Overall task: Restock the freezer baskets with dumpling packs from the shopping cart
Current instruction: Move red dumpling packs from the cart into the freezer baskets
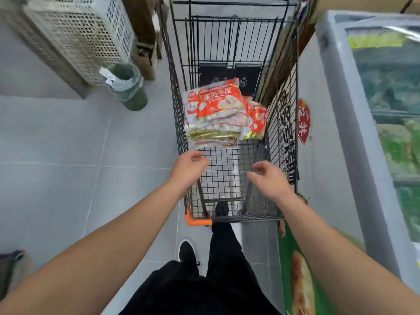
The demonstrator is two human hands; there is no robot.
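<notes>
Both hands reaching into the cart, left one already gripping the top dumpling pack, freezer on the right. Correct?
Not quite. In the head view the left hand holds nothing; it hovers short of the dumpling packs, fingers loosely curled. The right hand also reaches into the cart, freezer on the right.

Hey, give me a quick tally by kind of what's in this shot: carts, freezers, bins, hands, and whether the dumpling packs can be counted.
Shopping cart: 1
Chest freezer: 1
Green bin: 1
Hands: 2, the left hand and right hand, both empty
Dumpling packs: a stack plus one beside it; exact count cannot be told
Total without packs: 5
</notes>
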